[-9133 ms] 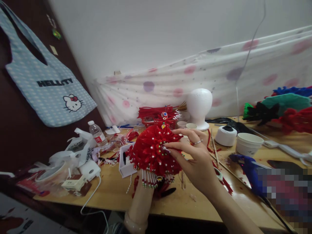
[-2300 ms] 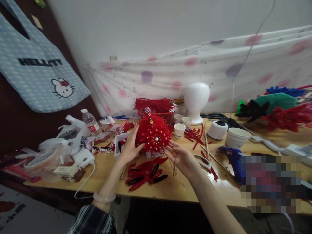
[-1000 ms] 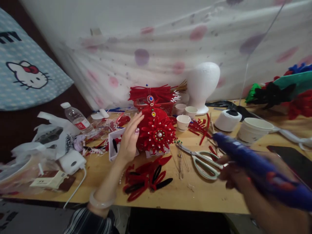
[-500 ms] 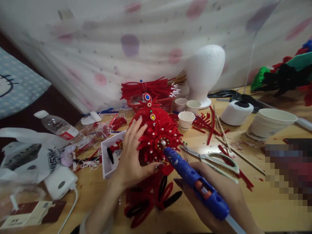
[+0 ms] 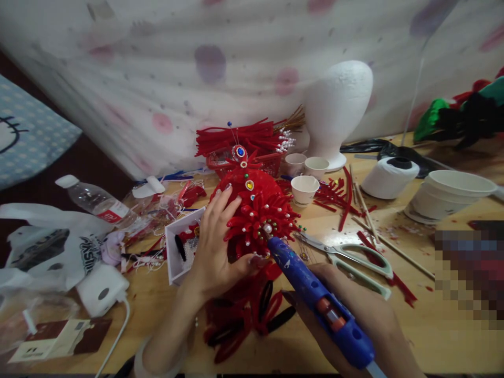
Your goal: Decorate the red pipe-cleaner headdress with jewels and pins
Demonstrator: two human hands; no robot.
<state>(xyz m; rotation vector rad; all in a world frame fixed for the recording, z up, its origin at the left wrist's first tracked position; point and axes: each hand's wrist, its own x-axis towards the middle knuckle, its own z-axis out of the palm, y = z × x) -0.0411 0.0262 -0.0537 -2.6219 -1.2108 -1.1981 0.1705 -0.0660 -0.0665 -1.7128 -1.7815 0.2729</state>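
Note:
My right hand (image 5: pixel 364 302) is wrapped round a blue hot glue gun (image 5: pixel 295 273), with a glue stick coming out of its back end. The nozzle points at the pearl centre of a red flower headpiece (image 5: pixel 252 218), whose fuzzy petals carry white pearls and green beads. Whether the tip touches the petals, I cannot tell. My left hand (image 5: pixel 214 249) holds the headpiece's left side, fingers along its upper edge and thumb at its lower edge. Above the flower, yellow and blue gems (image 5: pixel 240 152) run up the piece. Red and black loops (image 5: pixel 252 320) hang below it.
A white box of beads (image 5: pixel 175 262) stands left of my left hand. Scissors (image 5: pixel 346 257) lie to the right, near paper cups (image 5: pixel 305 190) and a thread spool (image 5: pixel 389 178). Behind are a white foam head (image 5: pixel 340 105) and a red basket (image 5: pixel 224 167) of stems.
The view has shifted slightly, so the tabletop things sit a little differently in it. Both hands keep their places on the headpiece and the glue gun, whose tip remains at the flower's centre.

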